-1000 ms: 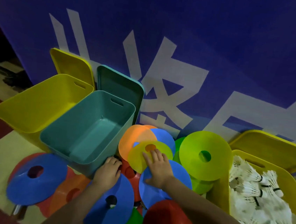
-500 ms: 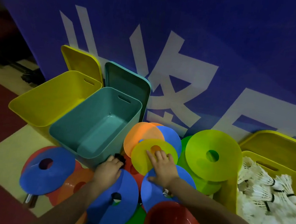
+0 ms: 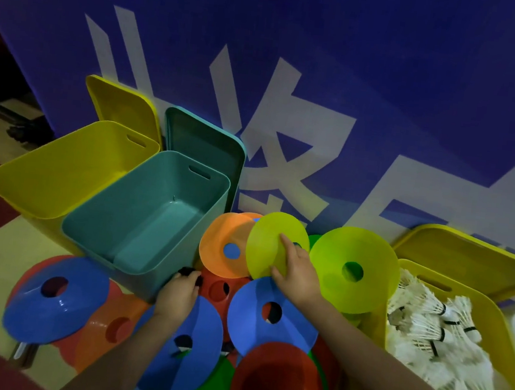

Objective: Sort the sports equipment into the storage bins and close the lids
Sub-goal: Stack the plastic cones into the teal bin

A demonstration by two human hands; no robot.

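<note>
Blue wall banner [image 3: 390, 66] with white characters, standing behind everything. Yellow bin [image 3: 48, 179], far left, open, lid leaning on the banner behind it. Teal bin [image 3: 109, 233], open, touching the yellow bin's right side; teal lid [image 3: 204, 148] propped upright behind it. Second yellow bin [image 3: 497, 318], right edge, filled with white shuttlecocks [image 3: 432, 334], its lid leaning behind. Pile of disc cones on the floor between the bins: lime-green disc [image 3: 370, 257] tilted against the right bin; orange disc [image 3: 222, 248] beside the teal bin; blue disc [image 3: 58, 297] at lower left atop red and orange ones; further blue, red and green discs under the forearms. Yellow disc [image 3: 267, 243], tilted up on edge above the pile, pinched at its rim by the right hand [image 3: 298, 275], thumb below, fingers across its face. Left hand [image 3: 179, 291], fingers curled round a small dark object at the teal bin's near corner; what it is cannot be told.
</note>
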